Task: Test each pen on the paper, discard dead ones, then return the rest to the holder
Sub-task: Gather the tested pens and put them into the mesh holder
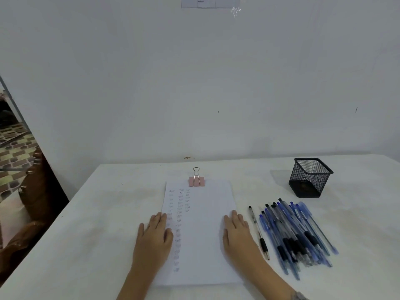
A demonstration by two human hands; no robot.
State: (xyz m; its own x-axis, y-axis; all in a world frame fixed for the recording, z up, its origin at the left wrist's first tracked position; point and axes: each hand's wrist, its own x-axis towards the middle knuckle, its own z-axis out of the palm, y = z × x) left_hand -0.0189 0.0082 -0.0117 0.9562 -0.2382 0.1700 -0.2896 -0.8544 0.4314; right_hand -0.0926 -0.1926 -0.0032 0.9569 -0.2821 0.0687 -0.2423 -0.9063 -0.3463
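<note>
1. A plain white painted wall [194, 83] filled most of the view, evenly lit and flecked with a few small dark marks.
2. A white printed notice [210, 2] hung at the wall's top edge, its text too small to read.
3. A broad white-topped table [97, 234] stood against the wall.
4. At far left, dark brown carved wooden furniture [32, 202] stood beside a floor of brown-and-cream patterned tiles [15, 144].

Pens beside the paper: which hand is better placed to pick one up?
Right. The right hand lies flat next to the pens; the left hand is across the paper, away from them.
</note>
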